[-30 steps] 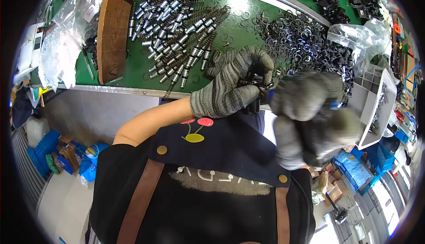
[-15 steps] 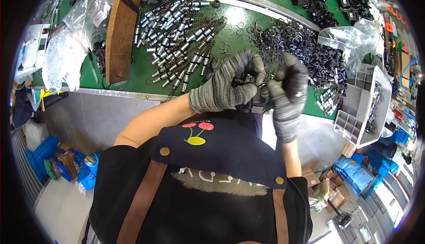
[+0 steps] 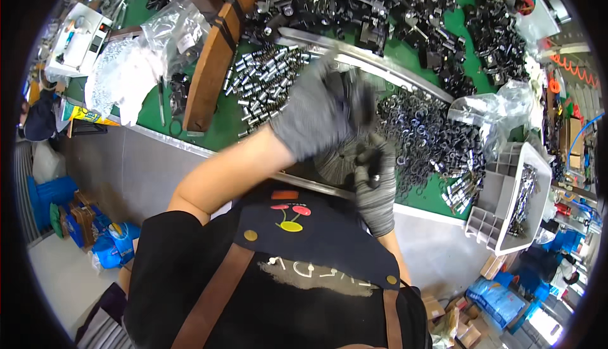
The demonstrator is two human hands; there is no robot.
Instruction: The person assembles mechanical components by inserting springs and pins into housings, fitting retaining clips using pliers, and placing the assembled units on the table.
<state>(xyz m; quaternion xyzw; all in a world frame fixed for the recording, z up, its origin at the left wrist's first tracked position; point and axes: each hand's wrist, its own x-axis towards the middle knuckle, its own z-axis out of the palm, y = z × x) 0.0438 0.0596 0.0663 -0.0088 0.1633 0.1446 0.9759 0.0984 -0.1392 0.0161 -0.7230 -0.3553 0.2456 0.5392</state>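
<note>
My left hand (image 3: 307, 118), in a grey knit glove, reaches out over the green bench and is smeared by motion. A black metal part (image 3: 361, 102) shows at its fingers, which seem closed round it; its exact shape is blurred. My right hand (image 3: 375, 187), gloved the same, is nearer my body beside a pile of small black rings (image 3: 415, 133). Its fingers are curled, and whatever they hold cannot be made out. Beyond my left wrist lie many silver pins with springs (image 3: 263, 83). Black metal blocks (image 3: 329, 7) are heaped farther back.
A wooden board (image 3: 212, 70) stands left of the pins. A metal rail (image 3: 386, 67) crosses the bench. At right are a clear plastic bag (image 3: 491, 111), more silver pins (image 3: 459, 190) and a grey plastic bin (image 3: 491, 222). A white device (image 3: 77, 40) sits far left.
My left hand has moved up and outward with the black part, away from the right hand. My right hand has shifted left and nearer my body. The view now takes in more of the bench's far side.
</note>
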